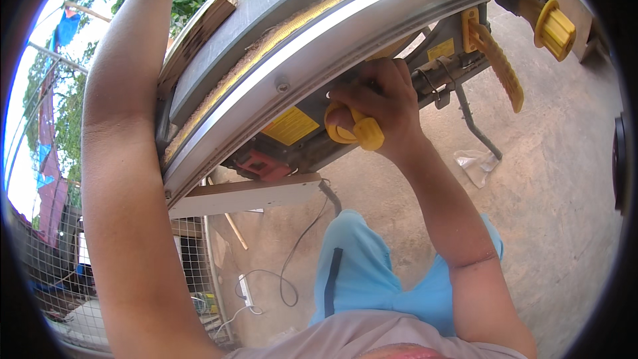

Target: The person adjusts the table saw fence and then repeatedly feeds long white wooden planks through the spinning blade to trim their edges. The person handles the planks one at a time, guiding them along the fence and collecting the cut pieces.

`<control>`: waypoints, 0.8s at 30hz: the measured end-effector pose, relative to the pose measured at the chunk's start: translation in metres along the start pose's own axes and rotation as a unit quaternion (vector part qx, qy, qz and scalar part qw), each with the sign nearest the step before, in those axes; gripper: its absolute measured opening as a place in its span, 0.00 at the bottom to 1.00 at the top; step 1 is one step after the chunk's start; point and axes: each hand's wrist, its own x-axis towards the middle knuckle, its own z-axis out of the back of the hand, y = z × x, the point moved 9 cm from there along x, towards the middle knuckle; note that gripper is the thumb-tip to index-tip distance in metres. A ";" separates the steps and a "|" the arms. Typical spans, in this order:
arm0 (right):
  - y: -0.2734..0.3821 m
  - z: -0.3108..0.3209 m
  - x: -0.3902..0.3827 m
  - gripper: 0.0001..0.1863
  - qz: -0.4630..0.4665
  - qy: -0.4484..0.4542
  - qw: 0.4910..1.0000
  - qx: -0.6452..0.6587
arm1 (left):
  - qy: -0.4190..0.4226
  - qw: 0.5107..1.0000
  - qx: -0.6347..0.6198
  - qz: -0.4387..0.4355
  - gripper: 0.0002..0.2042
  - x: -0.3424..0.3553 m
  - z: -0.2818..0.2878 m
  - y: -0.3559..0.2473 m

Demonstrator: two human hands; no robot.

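Note:
My right hand (395, 110) is closed around a yellow crank knob (367, 134) on the front of what looks like a table saw (193, 103). The thumb lies over the knob's ring, and some of the fingers are hidden behind it in shadow. My left arm (123, 139) stretches up along the machine's left end, and its hand runs out past the upper edge of the picture. A metal rail (282, 86) with a yellow measuring strip (262, 46) curves across above my right hand.
A yellow lever (495, 66) and a ridged yellow knob (555, 30) hang at the right. Wood (199, 33) lies at the saw's left end. A white board (246, 199) sits below the machine. A power strip (246, 290) and cable lie on the concrete floor (565, 226).

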 end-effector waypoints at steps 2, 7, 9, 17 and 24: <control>-0.001 0.000 0.000 0.16 -0.007 0.004 1.000 0.000 | -0.001 1.000 -0.002 0.001 0.15 -0.001 -0.001 0.000; -0.003 -0.002 -0.003 0.16 -0.022 0.013 1.000 -0.006 | 0.000 1.000 -0.003 -0.001 0.16 -0.002 0.000 0.000; -0.004 -0.001 -0.004 0.16 -0.030 0.009 1.000 -0.005 | 0.005 1.000 -0.002 0.003 0.16 -0.001 0.000 0.001; -0.008 0.000 -0.009 0.18 -0.059 -0.012 0.998 0.004 | 0.009 1.000 0.010 0.001 0.16 0.000 0.001 0.002; -0.011 0.002 -0.012 0.18 -0.059 -0.027 0.998 -0.016 | 0.005 1.000 0.015 -0.004 0.18 -0.002 -0.003 -0.002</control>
